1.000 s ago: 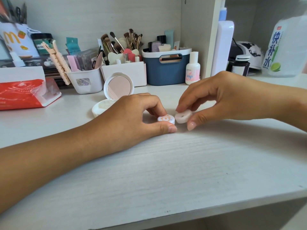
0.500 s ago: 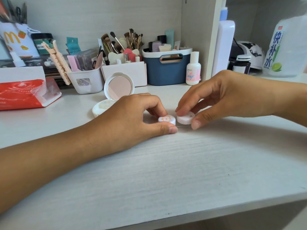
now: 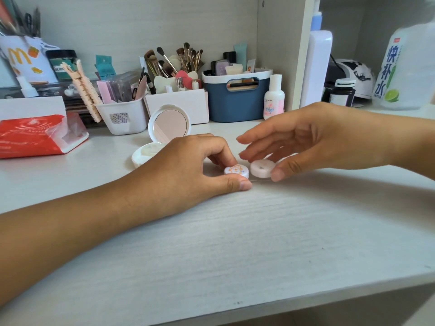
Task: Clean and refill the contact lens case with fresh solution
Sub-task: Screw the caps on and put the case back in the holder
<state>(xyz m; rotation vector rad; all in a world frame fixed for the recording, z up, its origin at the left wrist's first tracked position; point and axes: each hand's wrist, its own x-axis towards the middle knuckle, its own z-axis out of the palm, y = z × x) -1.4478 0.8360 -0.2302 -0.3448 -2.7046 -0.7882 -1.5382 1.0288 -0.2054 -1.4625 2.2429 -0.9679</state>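
Note:
The small contact lens case lies on the white desk [image 3: 259, 231] in the middle of the view. Its left cap [image 3: 236, 171] bears a cartoon print; its right cap [image 3: 262, 168] is plain pale pink and sits flat on the case. My left hand [image 3: 188, 168] pinches the left end of the case between thumb and fingers. My right hand [image 3: 313, 140] hovers over the right cap, fingers spread and lifted off it, thumb tip just beside its right edge. A small white bottle with a pink label [image 3: 274, 97] stands at the back.
An open round compact mirror [image 3: 168, 124] stands just behind my left hand. Behind it are a blue basket [image 3: 235, 100] and white boxes of brushes [image 3: 179, 102]. A red tissue pack [image 3: 30, 135] lies at the left. A large drink bottle [image 3: 404, 67] and a dark jar [image 3: 342, 91] stand at the right.
My right hand held the pink cap tilted, set it down flat on the right side of the case, then spread its fingers off it. My left hand has stayed put.

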